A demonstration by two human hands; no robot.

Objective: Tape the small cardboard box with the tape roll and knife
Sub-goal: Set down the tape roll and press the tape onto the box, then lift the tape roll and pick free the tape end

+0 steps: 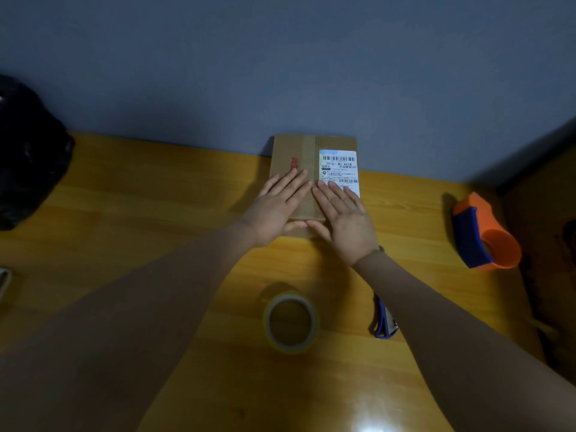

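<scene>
Head view: box (291, 157) lies under both palms, long axis running away from the person, tape strip (309, 169) along that axis between the hands. Left hand (277, 210) and right hand (344, 215) flat, fingers spread, holding nothing. Tape roll (291, 321) sits behind the wrists, between forearms. Knife (385, 322) touches or hides under the right forearm, so the right hand looks nearer to it.

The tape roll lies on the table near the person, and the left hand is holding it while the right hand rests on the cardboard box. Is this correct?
Not quite. In the head view the tape roll lies untouched on the table. The left hand rests flat on the cardboard box, beside the right hand.
</scene>
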